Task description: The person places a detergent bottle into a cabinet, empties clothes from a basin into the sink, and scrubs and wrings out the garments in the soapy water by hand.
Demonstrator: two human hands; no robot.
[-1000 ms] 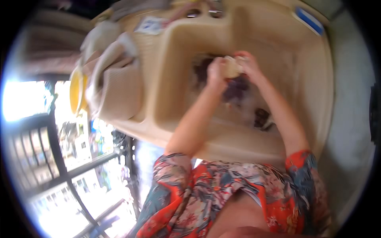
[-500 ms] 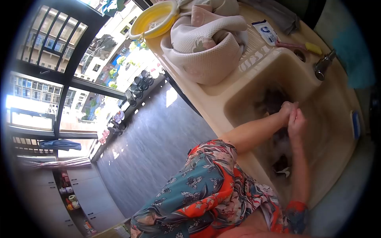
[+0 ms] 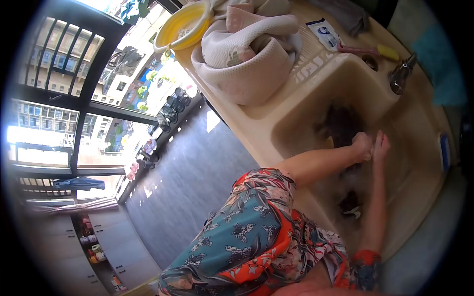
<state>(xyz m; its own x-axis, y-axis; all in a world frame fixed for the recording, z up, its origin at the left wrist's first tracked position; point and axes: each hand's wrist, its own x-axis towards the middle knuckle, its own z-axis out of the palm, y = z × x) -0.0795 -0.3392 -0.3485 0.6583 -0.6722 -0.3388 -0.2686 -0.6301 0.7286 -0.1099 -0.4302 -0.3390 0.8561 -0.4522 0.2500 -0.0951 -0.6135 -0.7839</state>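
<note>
The sink (image 3: 296,133) looks smooth and hard with a soft gloss; its drainer (image 3: 316,61) is ridged and catches light. The tap (image 3: 401,76) looks like polished metal. The basin (image 3: 168,33) is smooth plastic, the bundle (image 3: 247,69) matt cloth with a fine bumpy weave. The packet (image 3: 323,33) seems glossy plastic film; the brush (image 3: 358,50) has a plastic handle. The dark heap (image 3: 343,123) looks like cloth, its texture blurred. The floor (image 3: 187,163) is smooth, faintly shiny; the shirt (image 3: 237,232) is soft printed cloth.

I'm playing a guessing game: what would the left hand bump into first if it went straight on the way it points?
Probably the right hand, close in front of the left hand; whether they already touch is unclear.
</note>
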